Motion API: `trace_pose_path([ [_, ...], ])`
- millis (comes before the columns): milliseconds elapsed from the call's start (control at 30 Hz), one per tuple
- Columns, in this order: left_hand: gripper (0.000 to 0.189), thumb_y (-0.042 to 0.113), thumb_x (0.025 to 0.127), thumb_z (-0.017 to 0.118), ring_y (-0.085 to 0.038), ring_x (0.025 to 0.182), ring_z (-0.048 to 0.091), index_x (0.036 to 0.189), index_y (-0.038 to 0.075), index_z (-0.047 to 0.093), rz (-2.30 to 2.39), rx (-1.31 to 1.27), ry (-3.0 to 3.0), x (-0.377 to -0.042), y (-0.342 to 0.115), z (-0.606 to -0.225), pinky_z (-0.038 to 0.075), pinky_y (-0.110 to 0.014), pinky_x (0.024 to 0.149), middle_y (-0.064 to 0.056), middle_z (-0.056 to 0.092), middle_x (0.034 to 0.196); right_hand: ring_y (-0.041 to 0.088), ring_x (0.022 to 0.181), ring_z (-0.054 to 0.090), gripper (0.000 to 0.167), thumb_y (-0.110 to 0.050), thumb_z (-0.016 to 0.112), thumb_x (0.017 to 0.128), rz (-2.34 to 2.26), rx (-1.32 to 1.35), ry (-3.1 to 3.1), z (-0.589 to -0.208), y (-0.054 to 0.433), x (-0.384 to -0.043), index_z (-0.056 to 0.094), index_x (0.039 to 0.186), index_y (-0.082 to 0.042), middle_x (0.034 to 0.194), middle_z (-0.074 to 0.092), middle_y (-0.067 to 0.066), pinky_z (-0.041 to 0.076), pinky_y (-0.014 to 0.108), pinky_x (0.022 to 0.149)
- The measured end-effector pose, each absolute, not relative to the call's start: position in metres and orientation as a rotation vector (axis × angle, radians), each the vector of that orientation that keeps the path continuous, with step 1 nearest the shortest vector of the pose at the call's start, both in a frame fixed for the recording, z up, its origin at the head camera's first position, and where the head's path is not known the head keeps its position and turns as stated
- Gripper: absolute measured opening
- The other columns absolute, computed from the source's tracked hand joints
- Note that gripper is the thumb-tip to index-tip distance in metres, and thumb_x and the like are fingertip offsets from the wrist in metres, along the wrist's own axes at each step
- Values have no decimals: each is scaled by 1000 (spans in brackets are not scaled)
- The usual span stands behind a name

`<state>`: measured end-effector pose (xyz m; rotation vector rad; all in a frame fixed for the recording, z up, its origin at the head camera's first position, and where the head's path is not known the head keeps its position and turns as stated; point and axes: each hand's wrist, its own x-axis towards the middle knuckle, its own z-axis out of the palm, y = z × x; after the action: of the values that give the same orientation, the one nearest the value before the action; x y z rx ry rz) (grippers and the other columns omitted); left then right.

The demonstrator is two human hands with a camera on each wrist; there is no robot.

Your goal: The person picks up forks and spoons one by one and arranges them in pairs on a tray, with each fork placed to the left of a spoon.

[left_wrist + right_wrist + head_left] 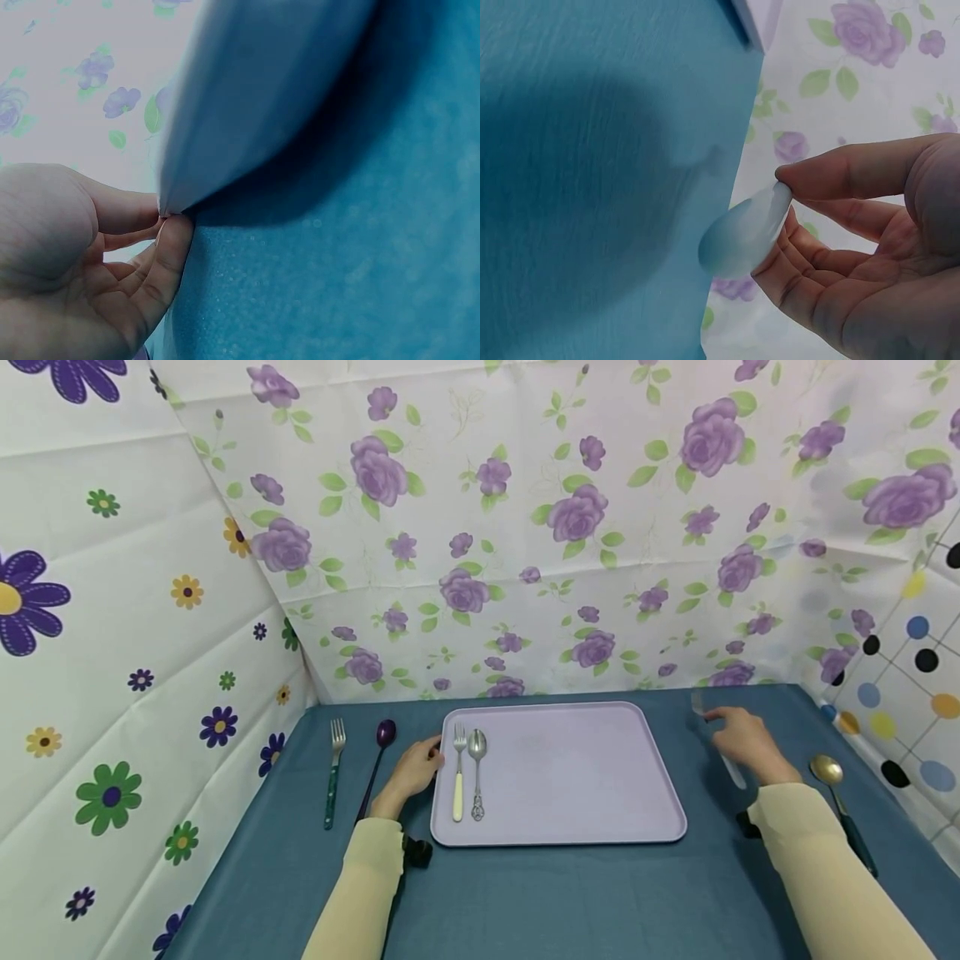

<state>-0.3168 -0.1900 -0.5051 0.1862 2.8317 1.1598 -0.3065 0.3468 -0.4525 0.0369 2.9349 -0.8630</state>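
Observation:
A light purple tray (570, 777) lies on the table. At its left edge my left hand (418, 767) pinches the rim; the left wrist view shows thumb and fingers (174, 244) meeting at the tray's edge (225, 105). On the tray's left side lie a fork with a cream handle (458, 777) and a silver spoon (477, 768), side by side. Right of the tray, my right hand (750, 743) holds a pale-handled fork (733, 772) above the table. Its tines are faint in the head view. The right wrist view shows its rounded, translucent handle (742, 236) between thumb and fingers.
Left of the tray lie a green-handled fork (332, 777) and a dark purple spoon (378, 760). A gold spoon with a dark handle (828, 772) lies by the right forearm. Flowered cloth walls (525, 552) stand behind the blue tablecloth (562, 902) and at both sides.

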Motion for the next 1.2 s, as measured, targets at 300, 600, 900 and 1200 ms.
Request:
trace_pose_path([
  [300,46,7,106,54,-25,92,57,150,-7,49,1172,186,2823,-316,-189,-504,47,-38,79,-14,58,104,11,49,29,59,4,43,84,-887,-3,2906,-450,338,-309,51,142,15,123,55,41,34,32,50],
  [600,46,6,106,54,-26,93,58,150,-7,49,1168,184,2830,-316,-190,-504,48,-40,81,-14,58,104,12,50,29,57,4,46,85,-896,-28,2909,-446,327,-311,52,140,15,106,63,31,34,33,51],
  [900,46,7,106,54,-27,94,58,150,-7,49,1162,184,2828,-316,-189,-504,47,-41,82,-14,58,105,11,50,32,60,3,48,84,-903,-48,2869,-441,316,-312,51,142,13,56,40,-4,33,32,53],
  [1200,46,7,107,53,-26,93,57,151,-6,49,1153,174,2825,-318,-190,-504,47,-39,80,-14,58,105,19,61,50,56,3,52,86,-877,-83,2878,-436,307,-311,53,141,12,75,64,11,40,35,58],
])
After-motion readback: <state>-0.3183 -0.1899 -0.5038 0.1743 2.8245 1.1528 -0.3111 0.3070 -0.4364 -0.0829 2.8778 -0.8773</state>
